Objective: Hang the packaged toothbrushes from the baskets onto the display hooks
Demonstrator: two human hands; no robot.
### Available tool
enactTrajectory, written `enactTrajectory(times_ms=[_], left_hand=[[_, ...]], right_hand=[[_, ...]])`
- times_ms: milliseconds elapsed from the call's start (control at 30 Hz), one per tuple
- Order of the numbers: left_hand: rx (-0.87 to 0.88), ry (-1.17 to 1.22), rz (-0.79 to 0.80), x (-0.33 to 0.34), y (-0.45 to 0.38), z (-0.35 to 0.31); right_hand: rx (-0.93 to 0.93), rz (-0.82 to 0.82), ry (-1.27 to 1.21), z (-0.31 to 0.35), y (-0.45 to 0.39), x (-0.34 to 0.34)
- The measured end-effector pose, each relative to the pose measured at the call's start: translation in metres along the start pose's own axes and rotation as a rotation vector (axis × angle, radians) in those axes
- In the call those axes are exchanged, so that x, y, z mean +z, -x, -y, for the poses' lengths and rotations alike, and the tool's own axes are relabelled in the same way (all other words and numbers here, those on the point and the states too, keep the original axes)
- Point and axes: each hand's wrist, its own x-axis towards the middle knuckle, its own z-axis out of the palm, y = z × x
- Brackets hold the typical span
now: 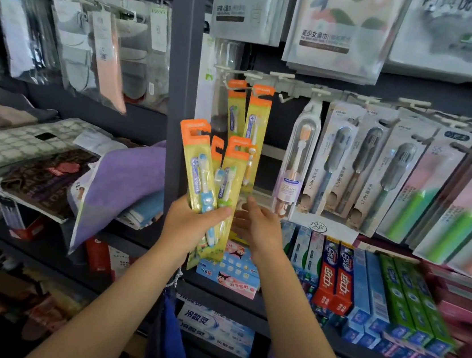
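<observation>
Head view: light, stiff yellow-and-orange carded toothbrush packs [212, 182] are gripped by left hand [191, 221]; right hand [255, 226] fingers spread, empty. Best pinched near the orange hang-tab.

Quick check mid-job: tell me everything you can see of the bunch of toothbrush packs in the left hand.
The bunch of toothbrush packs is three yellow blister cards with orange hook-slot tops, fanned upright and leaning slightly left. Clear plastic fronts show small brushes, one with a blue handle, one green. The left hand grips their lower ends, thumb across the front. They are held in front of the grey shelf post, below two matching packs already hanging. The right hand is open beside them, apparently not touching.
</observation>
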Motion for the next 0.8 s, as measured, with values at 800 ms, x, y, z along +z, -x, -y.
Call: enactTrajectory(times_ms=[800], left_hand=[[0.017,0.093,0.002,0.011,0.021,-0.024]], right_hand=[[-0.314,0.165,0.111,-0.005,0.077,-0.024]])
